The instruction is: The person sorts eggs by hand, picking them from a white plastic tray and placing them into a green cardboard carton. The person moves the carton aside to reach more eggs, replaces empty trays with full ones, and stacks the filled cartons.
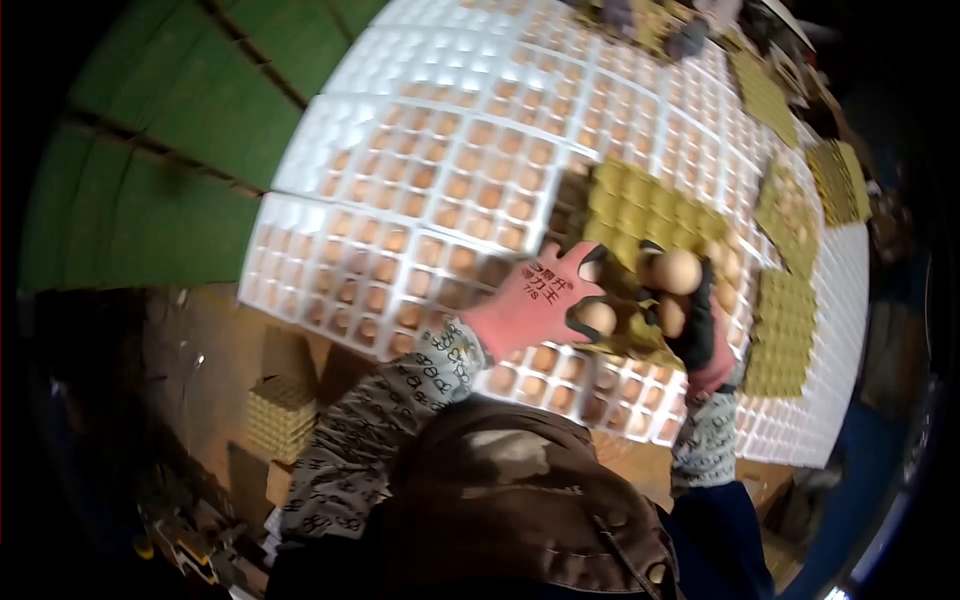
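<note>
My left hand, in a pink glove with dark fingertips, is closed around eggs. One egg shows between its thumb and fingers, and part of another peeks out above. Facing it, my right hand, gloved alike, grips a brown egg with a second egg below it. Both hands are over a yellow-green pulp egg tray, whose far cups hold nothing. More eggs sit along the tray's right side, partly behind my right hand. White egg trays filled with brown eggs lie around the hands.
More pulp trays lie to the right, one with eggs. Another person's hands are at the far edge. A stack of pulp trays stands low at left. Green panels border the table on the left.
</note>
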`<state>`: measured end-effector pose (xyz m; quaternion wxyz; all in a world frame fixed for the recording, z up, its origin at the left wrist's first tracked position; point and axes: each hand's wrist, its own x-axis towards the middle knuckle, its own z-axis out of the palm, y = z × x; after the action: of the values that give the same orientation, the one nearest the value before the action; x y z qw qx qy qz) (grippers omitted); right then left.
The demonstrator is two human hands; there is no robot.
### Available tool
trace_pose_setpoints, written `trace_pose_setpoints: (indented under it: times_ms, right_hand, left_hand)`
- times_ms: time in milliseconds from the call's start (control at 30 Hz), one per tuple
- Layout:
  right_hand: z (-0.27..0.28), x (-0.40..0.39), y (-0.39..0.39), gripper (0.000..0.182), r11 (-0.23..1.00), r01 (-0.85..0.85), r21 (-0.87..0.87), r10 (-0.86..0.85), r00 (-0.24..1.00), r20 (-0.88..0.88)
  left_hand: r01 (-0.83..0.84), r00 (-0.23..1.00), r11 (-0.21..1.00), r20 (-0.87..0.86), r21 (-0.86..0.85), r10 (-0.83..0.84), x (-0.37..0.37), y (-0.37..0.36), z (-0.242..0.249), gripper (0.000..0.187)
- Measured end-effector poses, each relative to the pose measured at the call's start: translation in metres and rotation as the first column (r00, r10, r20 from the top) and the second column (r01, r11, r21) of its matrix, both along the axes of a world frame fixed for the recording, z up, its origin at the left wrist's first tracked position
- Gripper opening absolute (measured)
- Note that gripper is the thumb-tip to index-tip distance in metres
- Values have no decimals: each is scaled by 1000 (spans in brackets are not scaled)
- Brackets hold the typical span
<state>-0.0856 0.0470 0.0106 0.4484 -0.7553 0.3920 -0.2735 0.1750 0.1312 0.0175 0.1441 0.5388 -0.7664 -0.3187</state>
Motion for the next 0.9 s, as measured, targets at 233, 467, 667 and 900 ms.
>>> trace_pose_setpoints:
  times_ms: [233,467,667,900]
  right_hand:
    - [-26,198,18,45,623,-14,782,-151,979,137]
    - [-119,477,52,56,897,-335,-288,307,942,-136]
    - [-121,566,46,50,770,-612,-181,405,687,-603]
    - [-143,618,-20,31,902,-59,428,15,994,104]
  left_hand:
    - [-413,-261,605,-724,681,638,212,133,-125,46]
    - [-821,-111,316,-677,476,728,391,150,-191,47]
    - [-971,127,207,-476,119,870,430,134,-184,44]
    - [-962,247,179,-382,-205,891,429,108,-136,50]
